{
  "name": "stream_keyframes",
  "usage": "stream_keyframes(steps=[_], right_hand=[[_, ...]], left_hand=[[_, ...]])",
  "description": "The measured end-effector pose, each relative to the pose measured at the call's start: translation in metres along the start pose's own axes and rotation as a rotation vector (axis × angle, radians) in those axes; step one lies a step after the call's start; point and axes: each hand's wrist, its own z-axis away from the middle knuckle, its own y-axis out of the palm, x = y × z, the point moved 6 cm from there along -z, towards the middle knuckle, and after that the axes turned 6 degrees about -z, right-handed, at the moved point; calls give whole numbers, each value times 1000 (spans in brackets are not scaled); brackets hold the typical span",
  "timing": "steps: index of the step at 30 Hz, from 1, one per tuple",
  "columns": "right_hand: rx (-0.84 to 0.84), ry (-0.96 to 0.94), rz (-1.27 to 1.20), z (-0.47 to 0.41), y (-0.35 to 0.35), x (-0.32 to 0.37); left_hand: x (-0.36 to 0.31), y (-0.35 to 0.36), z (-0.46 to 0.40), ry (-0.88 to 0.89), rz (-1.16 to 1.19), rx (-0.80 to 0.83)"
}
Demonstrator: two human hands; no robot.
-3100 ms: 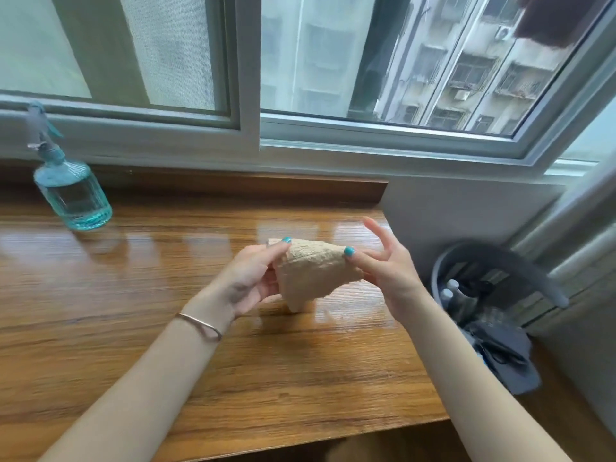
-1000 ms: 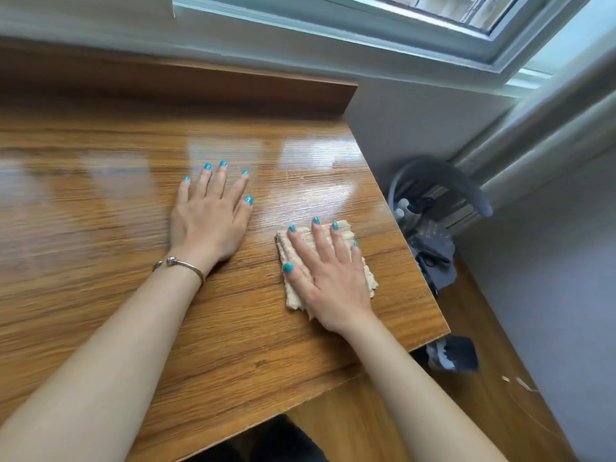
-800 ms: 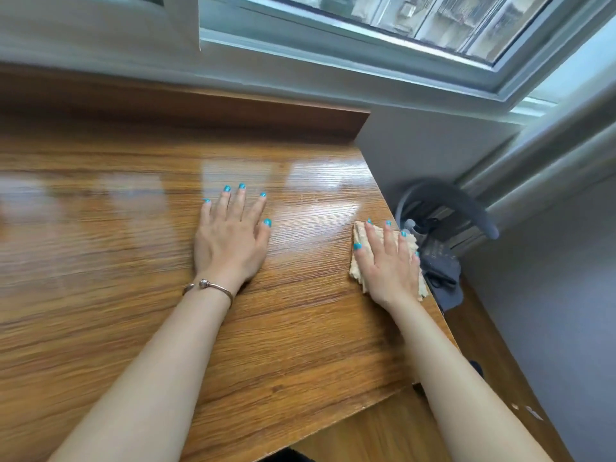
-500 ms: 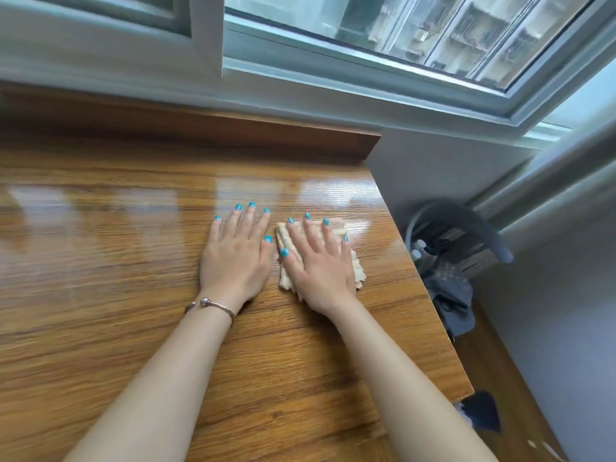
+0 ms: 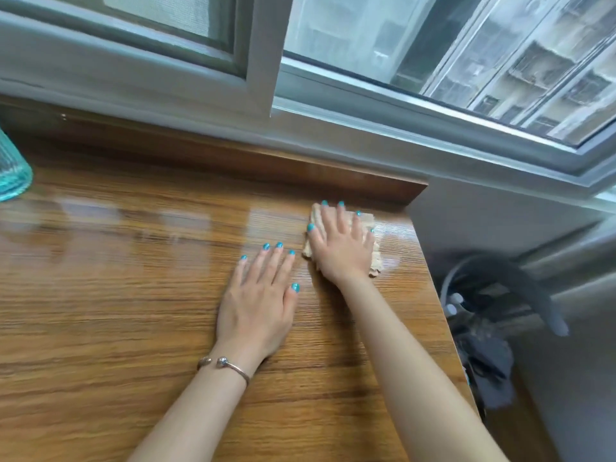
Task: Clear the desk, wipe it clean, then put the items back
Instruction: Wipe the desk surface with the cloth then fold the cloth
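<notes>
A folded beige cloth point(image 5: 376, 258) lies on the glossy wooden desk point(image 5: 116, 295) near its far right corner. My right hand point(image 5: 340, 245) presses flat on the cloth with straight, spread fingers, covering most of it. My left hand point(image 5: 260, 305) rests flat on the bare wood just left of and nearer than the cloth, fingers straight. A bracelet sits on my left wrist.
A teal glass spray bottle point(image 5: 13, 168) stands at the desk's far left, cut off by the frame edge. A raised wooden ledge point(image 5: 233, 158) runs under the window. Beyond the desk's right edge stands a grey basket point(image 5: 493, 315) holding bottles and dark items.
My right hand has slid the cloth away from my left hand toward the far right corner of the desk. My left hand has stayed flat on the wood.
</notes>
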Motion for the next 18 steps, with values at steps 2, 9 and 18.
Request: stream_keyframes(steps=[2, 9, 18], right_hand=[[54, -266, 33, 32, 7, 10], [-28, 58, 25, -31, -33, -120], [-61, 228, -51, -27, -16, -63]], left_hand=[[0, 2, 0, 10, -4, 3], [-2, 3, 0, 21, -16, 25], [-3, -3, 4, 1, 42, 102]])
